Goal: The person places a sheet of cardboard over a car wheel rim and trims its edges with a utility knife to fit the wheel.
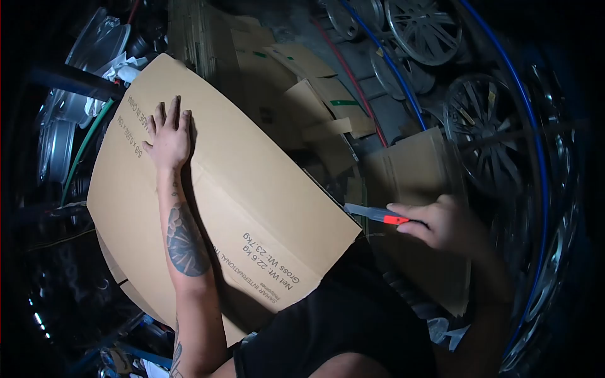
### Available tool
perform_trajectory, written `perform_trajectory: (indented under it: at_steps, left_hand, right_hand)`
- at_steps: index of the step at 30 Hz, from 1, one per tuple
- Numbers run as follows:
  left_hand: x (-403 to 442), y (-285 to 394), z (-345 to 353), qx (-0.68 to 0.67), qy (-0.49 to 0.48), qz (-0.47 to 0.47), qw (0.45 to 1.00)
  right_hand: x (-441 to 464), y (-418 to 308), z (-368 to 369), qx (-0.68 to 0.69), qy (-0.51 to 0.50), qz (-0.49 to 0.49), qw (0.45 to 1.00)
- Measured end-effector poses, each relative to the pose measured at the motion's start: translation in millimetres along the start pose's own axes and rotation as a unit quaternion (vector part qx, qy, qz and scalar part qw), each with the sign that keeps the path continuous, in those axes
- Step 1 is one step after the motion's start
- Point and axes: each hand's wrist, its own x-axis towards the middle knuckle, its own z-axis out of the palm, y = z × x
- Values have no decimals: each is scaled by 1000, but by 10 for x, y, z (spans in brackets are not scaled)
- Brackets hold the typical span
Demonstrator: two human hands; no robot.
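Note:
A large flattened cardboard box with printed text lies slanted across the middle, its lower end against the dark clothing. My left hand rests flat on its upper left part, fingers spread. To the right, my right hand grips a box cutter with a grey body and an orange-red part. The cutter's tip is at the cardboard's right edge, near its lower right corner; whether it touches cannot be told.
More cardboard sheets stand at the right, and others lie at the top. Wheel rims line the right side. Blue hoses and a red hose run past them. A green hose hangs at the left.

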Motion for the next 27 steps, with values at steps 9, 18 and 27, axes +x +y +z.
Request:
perform_trajectory:
  at_steps: [9, 18, 27]
  left_hand:
    - [-107, 94, -73, 23, -2, 66, 998]
    - [55, 1067, -205, 33, -110, 434, 893]
    - [13, 1072, -26, 72, -106, 415, 901]
  right_hand:
    - [197, 122, 86, 284, 161, 47, 944]
    - [1105, 130, 709, 377, 131, -57, 915]
    - [1355, 223, 493, 325, 78, -99, 937]
